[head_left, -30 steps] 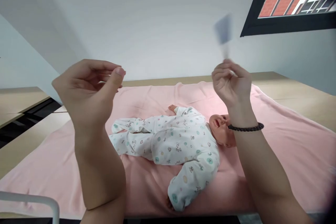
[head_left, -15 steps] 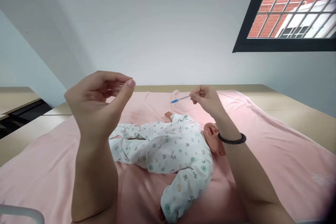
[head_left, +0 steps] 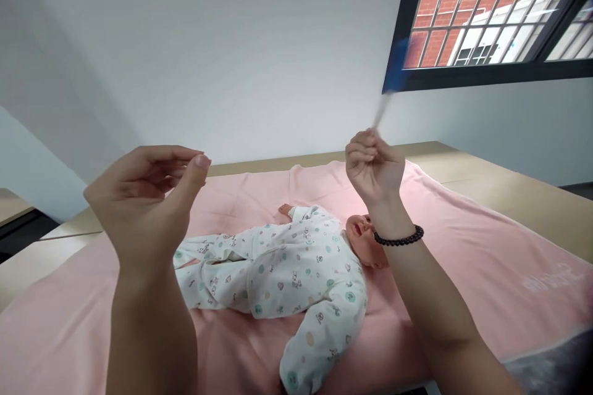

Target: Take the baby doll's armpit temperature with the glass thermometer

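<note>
My right hand [head_left: 374, 163] is raised above the doll's head with its fingers closed on a thin rod with a blue end [head_left: 396, 71]. The rod points upward and is smeared by motion, so its exact kind does not show. At the left, my left hand [head_left: 148, 197] hovers over the doll's leg end. Its thumb and fingertips meet in a loose pinch, and I see nothing between them. A baby doll [head_left: 291, 271] in a white printed suit lies on its back, head to the right. My right forearm hides part of its head.
Beneath the doll a pink blanket [head_left: 463, 247] covers much of a pale wooden table [head_left: 491, 170]. A wall [head_left: 259, 62] rises behind, with a dark-framed barred window [head_left: 472, 18] at the upper right. Grey fabric [head_left: 556, 361] shows at the lower right.
My right hand has turned and risen, swinging the blue end from pointing left to pointing up. The left hand keeps its pinch and sits further left and lower in view. The camera has shifted slightly.
</note>
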Demonstrator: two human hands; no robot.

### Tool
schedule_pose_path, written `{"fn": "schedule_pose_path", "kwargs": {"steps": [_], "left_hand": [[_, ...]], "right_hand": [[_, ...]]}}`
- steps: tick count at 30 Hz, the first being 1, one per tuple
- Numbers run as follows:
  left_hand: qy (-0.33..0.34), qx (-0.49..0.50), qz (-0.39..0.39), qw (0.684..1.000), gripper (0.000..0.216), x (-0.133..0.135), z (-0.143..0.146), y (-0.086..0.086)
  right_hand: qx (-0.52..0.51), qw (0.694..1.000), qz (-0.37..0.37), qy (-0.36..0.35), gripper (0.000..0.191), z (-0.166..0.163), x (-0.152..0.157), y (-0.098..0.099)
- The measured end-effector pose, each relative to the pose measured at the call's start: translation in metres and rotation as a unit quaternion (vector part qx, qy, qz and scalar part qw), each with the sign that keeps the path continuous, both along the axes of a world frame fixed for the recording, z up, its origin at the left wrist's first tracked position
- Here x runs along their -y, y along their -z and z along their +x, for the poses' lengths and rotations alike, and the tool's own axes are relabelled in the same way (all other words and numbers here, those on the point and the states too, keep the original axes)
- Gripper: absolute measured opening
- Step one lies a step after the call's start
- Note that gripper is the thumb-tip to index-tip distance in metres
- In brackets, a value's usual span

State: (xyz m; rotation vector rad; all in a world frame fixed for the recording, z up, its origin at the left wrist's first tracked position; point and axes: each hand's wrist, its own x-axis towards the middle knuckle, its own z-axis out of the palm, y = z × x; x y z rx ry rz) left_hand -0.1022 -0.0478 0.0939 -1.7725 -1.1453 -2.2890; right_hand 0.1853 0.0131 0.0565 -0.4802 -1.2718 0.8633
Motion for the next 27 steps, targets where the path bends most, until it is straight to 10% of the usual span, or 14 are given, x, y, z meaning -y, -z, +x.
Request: {"fn": "schedule_pose_path", "kwargs": {"steps": [7, 27], "left_hand": [[0.007, -0.015, -0.032, 0.999, 0.018, -0.004, -0.002, 0.002], [0.089, 0.031, -0.033, 0.995, 0.019, -0.004, 0.037, 0.015]], "right_hand": [[0.097, 0.989, 0.029, 0.103, 0.021, 0.005, 0.010, -0.005], [0.010, 0.990, 0.127, 0.067, 0.011, -0.027, 0.047, -0.011]]}}
